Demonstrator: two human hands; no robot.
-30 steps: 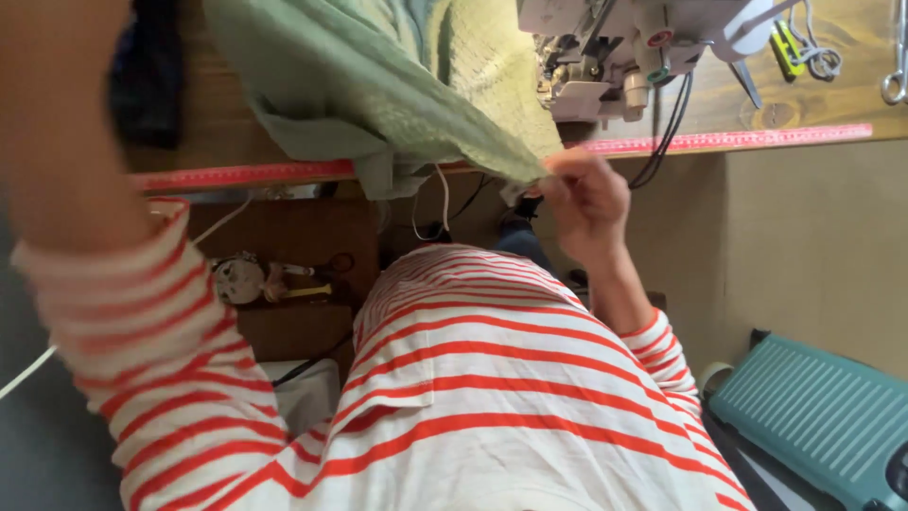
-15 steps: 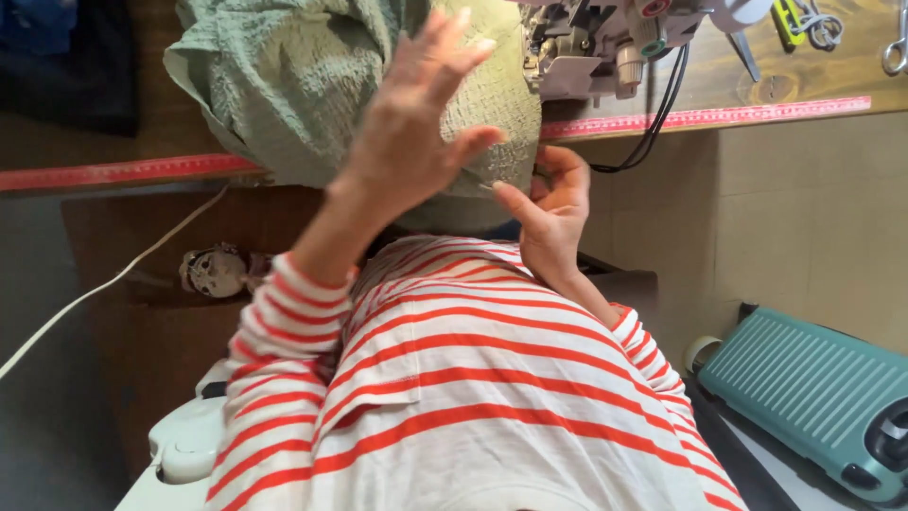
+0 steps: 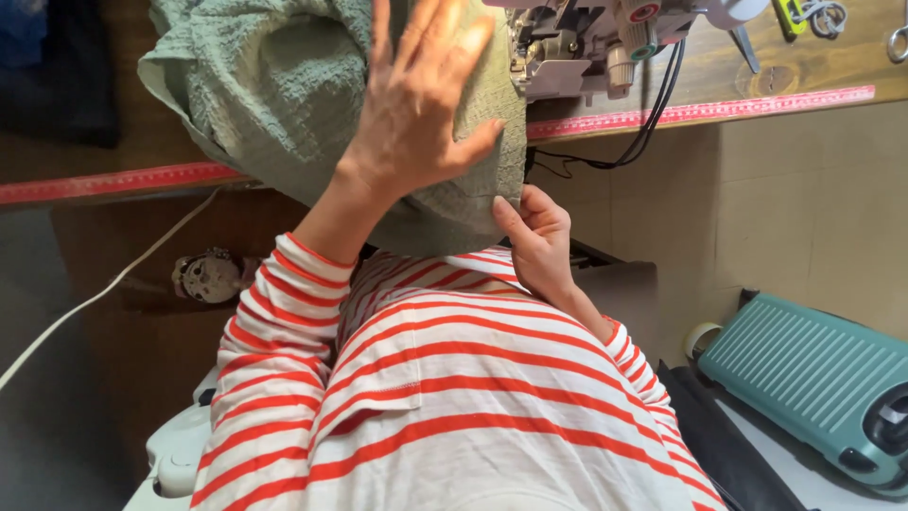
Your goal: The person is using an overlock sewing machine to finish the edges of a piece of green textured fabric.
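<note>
A crinkled sage-green fabric (image 3: 274, 85) is heaped on the wooden table and hangs over its front edge. My left hand (image 3: 416, 104) hovers above the heap with its fingers spread, holding nothing. Lower down, my right hand (image 3: 534, 237) pinches the fabric's hanging edge just below the table edge. A sewing machine (image 3: 586, 38) stands on the table right of the fabric. My torso in a red-and-white striped shirt (image 3: 454, 407) fills the lower middle.
A red measuring tape (image 3: 700, 112) runs along the table's front edge. Black cables (image 3: 653, 114) drop from the machine. A teal ribbed case (image 3: 813, 378) lies at the lower right, a white cord (image 3: 104, 289) at the left. Small tools (image 3: 813, 14) lie at the table's far right.
My left hand came up from the left into the middle and spread over the fabric. The right hand moved slightly lower along the hanging edge. The fabric has bunched toward the machine.
</note>
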